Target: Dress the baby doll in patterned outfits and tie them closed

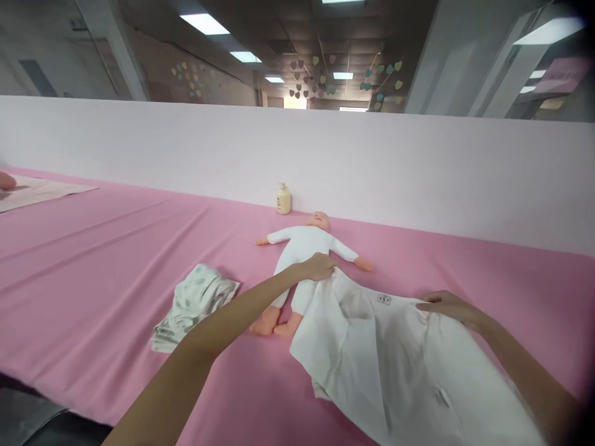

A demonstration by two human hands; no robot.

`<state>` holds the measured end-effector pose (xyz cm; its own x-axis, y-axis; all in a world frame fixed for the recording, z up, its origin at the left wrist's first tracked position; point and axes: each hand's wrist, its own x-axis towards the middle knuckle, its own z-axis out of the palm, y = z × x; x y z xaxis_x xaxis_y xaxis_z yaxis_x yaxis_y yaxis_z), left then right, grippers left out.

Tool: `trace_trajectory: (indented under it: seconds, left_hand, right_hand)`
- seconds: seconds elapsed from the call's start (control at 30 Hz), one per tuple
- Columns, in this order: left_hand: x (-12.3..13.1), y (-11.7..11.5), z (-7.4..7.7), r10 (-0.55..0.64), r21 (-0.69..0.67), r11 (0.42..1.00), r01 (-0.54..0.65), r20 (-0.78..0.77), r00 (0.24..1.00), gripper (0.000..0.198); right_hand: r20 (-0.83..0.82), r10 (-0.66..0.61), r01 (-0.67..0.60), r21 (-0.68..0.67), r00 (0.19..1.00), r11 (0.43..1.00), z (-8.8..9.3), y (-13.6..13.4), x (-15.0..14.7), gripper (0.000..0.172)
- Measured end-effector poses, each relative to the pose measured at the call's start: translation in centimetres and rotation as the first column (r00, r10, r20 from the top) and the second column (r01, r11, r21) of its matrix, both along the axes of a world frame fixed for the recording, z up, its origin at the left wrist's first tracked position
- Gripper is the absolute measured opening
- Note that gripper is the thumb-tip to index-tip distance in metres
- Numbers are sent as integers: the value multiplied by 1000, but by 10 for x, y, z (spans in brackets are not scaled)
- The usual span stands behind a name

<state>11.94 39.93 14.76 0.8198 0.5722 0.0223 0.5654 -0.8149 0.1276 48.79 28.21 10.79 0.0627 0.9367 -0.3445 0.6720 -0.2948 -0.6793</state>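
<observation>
Your left hand (320,266) and right hand (449,306) are gripping the garment (400,359) well apart, seemingly spreading its labelled edge.

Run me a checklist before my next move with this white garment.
1. Left hand gripping the white garment at its top edge: ok.
2. Right hand gripping that edge too: ok.
3. Garment smooth: not ok, it shows folds.
4. Doll lying with both arms spread: ok.
5. Garment off the doll's legs: cannot tell.
6. Pump bottle upright: ok.
</observation>
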Motion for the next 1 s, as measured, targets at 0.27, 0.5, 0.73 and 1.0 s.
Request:
trace_trajectory:
  seconds: [0.27, 0.5, 0.73, 1.0]
  left_hand:
    - [16, 76, -40, -42, 212, 974, 83, -190, 981, 9]
    - [14, 109, -49, 61, 246, 969, -14, -185, 981, 21]
    - [21, 109, -47, 191, 304, 941, -147, -119, 974, 21]
    - [-42, 108, -19, 536, 73, 821, -566, 243, 808, 46]
  right_hand:
    - [47, -34, 37, -68, 998, 997, -44, 84, 8, 41]
    - [-23, 66, -67, -48, 998, 997, -42, 126, -7, 39]
    - [-161, -87, 87, -9, 983, 996, -37, 139, -12, 35]
    - [-49, -135, 140, 538, 990, 831, -24, 128, -93, 17]
